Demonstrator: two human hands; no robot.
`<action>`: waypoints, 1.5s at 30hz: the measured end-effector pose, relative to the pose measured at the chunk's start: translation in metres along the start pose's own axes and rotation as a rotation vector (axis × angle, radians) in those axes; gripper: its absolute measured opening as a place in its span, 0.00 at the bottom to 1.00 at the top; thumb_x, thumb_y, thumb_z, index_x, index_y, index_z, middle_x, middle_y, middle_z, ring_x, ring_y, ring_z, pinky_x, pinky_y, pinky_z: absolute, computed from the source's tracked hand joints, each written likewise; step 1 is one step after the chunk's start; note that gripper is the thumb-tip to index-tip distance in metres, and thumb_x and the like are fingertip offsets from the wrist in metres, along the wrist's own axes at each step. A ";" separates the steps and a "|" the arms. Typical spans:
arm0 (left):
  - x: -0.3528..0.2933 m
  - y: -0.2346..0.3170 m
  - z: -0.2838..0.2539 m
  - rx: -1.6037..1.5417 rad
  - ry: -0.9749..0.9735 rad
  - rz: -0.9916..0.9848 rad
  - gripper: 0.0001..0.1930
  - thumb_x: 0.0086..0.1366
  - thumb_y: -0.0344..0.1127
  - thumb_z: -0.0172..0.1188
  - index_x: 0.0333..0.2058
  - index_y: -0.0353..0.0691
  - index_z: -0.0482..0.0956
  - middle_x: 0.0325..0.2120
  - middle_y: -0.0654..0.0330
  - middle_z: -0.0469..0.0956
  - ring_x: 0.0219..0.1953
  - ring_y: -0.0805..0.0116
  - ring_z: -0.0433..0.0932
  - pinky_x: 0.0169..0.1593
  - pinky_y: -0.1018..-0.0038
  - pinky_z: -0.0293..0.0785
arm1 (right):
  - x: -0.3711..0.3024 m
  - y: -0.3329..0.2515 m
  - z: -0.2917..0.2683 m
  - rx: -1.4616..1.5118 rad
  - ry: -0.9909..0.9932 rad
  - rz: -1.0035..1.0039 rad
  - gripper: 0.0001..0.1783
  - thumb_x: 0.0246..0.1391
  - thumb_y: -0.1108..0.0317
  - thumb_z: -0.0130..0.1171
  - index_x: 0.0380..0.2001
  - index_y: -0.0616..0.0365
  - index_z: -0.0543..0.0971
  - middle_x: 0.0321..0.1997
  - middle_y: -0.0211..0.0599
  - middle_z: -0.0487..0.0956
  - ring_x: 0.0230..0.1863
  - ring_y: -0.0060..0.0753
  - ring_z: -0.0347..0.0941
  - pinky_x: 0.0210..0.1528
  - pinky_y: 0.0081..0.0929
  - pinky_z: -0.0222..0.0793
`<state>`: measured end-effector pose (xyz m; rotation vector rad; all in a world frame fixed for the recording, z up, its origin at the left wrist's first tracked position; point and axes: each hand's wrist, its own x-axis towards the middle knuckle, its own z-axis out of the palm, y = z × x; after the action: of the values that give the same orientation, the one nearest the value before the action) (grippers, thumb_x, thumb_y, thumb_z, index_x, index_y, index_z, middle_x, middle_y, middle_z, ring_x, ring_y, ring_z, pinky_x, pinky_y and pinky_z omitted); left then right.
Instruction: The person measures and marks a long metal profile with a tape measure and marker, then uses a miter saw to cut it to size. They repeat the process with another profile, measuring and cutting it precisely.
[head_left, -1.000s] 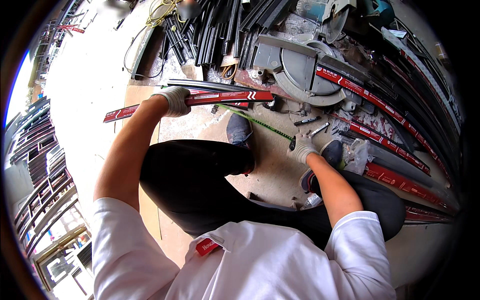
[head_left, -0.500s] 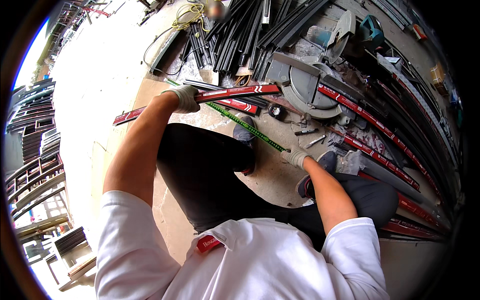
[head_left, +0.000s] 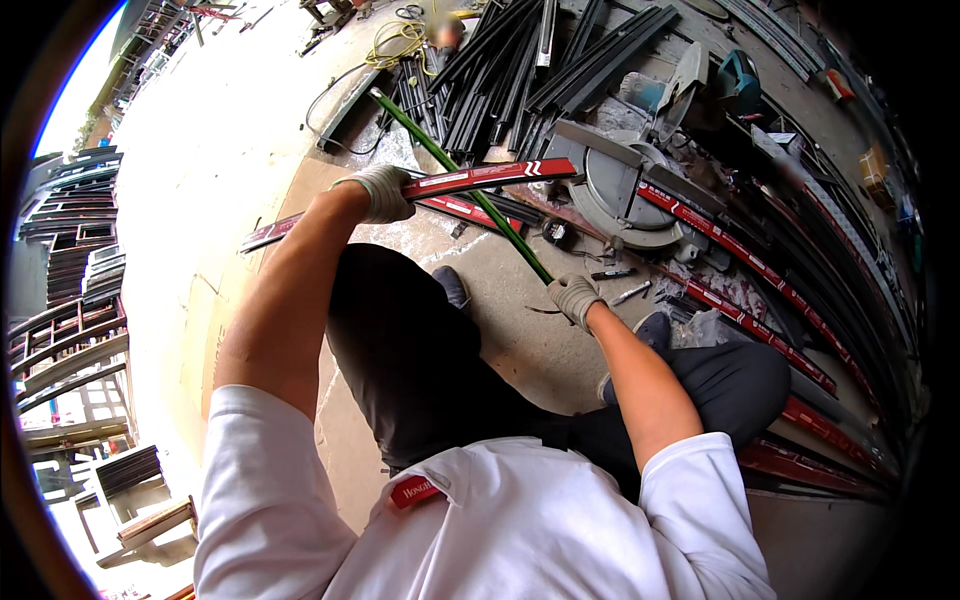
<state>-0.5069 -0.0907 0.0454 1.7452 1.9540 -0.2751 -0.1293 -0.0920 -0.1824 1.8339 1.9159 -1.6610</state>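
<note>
On the bare concrete floor (head_left: 520, 360), a loose heap of black bars (head_left: 490, 90) spreads beyond the squatting worker, and to its right sits a grey cutting saw (head_left: 620, 185) with a round base. Nearer the knees is the long red-faced bar (head_left: 500, 177), held crosswise in front of the body, its long axis running left to right and rising slightly toward the saw; from here I can't tell whether its tip touches the saw. It is slim and dark-edged, with a glossy red face carrying pale lettering and white arrow marks at the right end. A thin green strip (head_left: 425, 137), dark along one edge, slants from the far left down to the near right and passes behind the bar, so the two make a cross. The left hand (head_left: 385, 194), in a pale knitted glove, is wrapped firmly round the bar; the right hand (head_left: 574, 300), gloved alike, is well apart from the bar, its fingers closed on the strip's near end. Beyond it rest a small black case (head_left: 557, 234) and a white pen (head_left: 630, 293).
</note>
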 end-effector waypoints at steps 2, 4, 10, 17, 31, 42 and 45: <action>0.012 0.004 0.009 0.038 -0.003 0.060 0.12 0.56 0.39 0.65 0.34 0.38 0.83 0.24 0.53 0.81 0.27 0.66 0.75 0.39 0.64 0.77 | 0.002 -0.002 0.005 0.036 -0.013 0.005 0.22 0.59 0.54 0.57 0.46 0.61 0.83 0.28 0.41 0.81 0.25 0.34 0.76 0.28 0.37 0.75; 0.017 0.001 0.008 -0.011 -0.012 0.058 0.11 0.56 0.39 0.65 0.34 0.39 0.83 0.24 0.53 0.81 0.27 0.66 0.75 0.38 0.64 0.77 | 0.006 0.000 0.009 0.082 -0.020 -0.005 0.19 0.62 0.55 0.57 0.44 0.60 0.82 0.26 0.38 0.79 0.22 0.32 0.73 0.22 0.37 0.73; 0.033 -0.035 0.023 -0.047 -0.120 0.034 0.18 0.58 0.41 0.66 0.42 0.35 0.83 0.30 0.47 0.84 0.32 0.54 0.81 0.45 0.61 0.78 | 0.018 0.029 0.023 0.139 -0.119 0.201 0.19 0.62 0.54 0.57 0.42 0.61 0.82 0.28 0.37 0.80 0.24 0.34 0.76 0.25 0.37 0.75; 0.064 -0.050 0.035 -0.229 -0.209 -0.109 0.20 0.60 0.43 0.67 0.44 0.33 0.82 0.30 0.46 0.84 0.32 0.55 0.82 0.44 0.61 0.78 | 0.042 0.066 0.059 0.196 -0.229 0.288 0.24 0.61 0.57 0.60 0.53 0.63 0.82 0.47 0.44 0.86 0.47 0.36 0.81 0.54 0.33 0.77; 0.089 -0.025 0.067 -0.353 -0.229 -0.156 0.18 0.60 0.45 0.66 0.43 0.37 0.83 0.34 0.41 0.84 0.40 0.39 0.84 0.45 0.58 0.79 | -0.003 -0.070 -0.028 0.200 -0.357 0.223 0.14 0.63 0.67 0.56 0.47 0.58 0.84 0.41 0.39 0.85 0.42 0.31 0.78 0.51 0.30 0.75; -0.144 -0.066 -0.083 -0.688 -0.147 -0.670 0.17 0.63 0.48 0.65 0.42 0.41 0.81 0.36 0.42 0.85 0.43 0.39 0.83 0.46 0.54 0.79 | -0.115 -0.329 -0.109 0.128 -0.544 0.239 0.13 0.69 0.70 0.52 0.50 0.51 0.84 0.30 0.25 0.76 0.22 0.20 0.68 0.22 0.24 0.66; -0.215 -0.094 -0.133 -0.799 -0.131 -0.766 0.18 0.63 0.47 0.65 0.43 0.40 0.81 0.35 0.43 0.85 0.42 0.40 0.83 0.46 0.55 0.79 | -0.140 -0.468 -0.113 0.103 -0.610 0.174 0.14 0.68 0.69 0.52 0.49 0.52 0.85 0.31 0.24 0.77 0.27 0.18 0.70 0.29 0.23 0.69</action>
<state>-0.6180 -0.2308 0.2478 0.4465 2.1256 0.1357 -0.3548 0.0001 0.2564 1.2529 1.4000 -1.9788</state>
